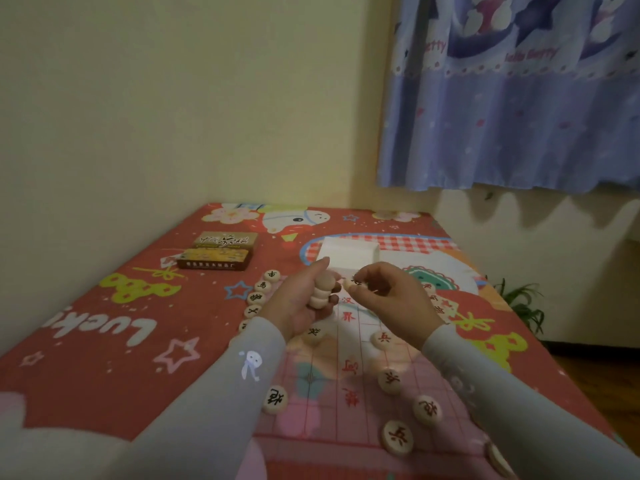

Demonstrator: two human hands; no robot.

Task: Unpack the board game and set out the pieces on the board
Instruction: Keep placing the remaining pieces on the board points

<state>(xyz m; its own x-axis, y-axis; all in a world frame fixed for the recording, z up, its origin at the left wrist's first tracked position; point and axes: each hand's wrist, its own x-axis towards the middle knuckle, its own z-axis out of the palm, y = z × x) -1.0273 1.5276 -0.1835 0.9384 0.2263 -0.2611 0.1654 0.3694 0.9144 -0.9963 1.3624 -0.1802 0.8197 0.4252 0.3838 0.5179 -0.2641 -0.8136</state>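
In the head view, both hands are raised just above a thin, translucent game board (332,386) printed with a red grid and red characters, spread flat on a bed covered by a red cartoon-print sheet (114,327).

The left hand (304,303) is curled around a short stack of pale wooden discs (322,292), thumb pointing up along one side and fingers wrapped round the other, so the stack stands roughly upright in the fist. The right hand (391,292) pinches a single disc (355,284) between thumb and fingertips, held just beside the top of the stack; a dark character shows on its face.

More discs already lie on the board. A column of them (260,295) runs along the left edge beside the left wrist, each showing a dark character. One sits below the left hand (313,333), another near the left forearm (274,399), and several lie down the right side (381,339), (390,380), (427,409), (397,436), marked in red or dark ink. A few others beyond the right hand are partly hidden.

Further back on the bed, a white open tray (349,252) sits just beyond the hands, and a brown game box (220,251) lies well to the left of it. A blue patterned curtain (512,109) hangs at upper right, and a green plant (523,303) stands on the floor beside the bed.
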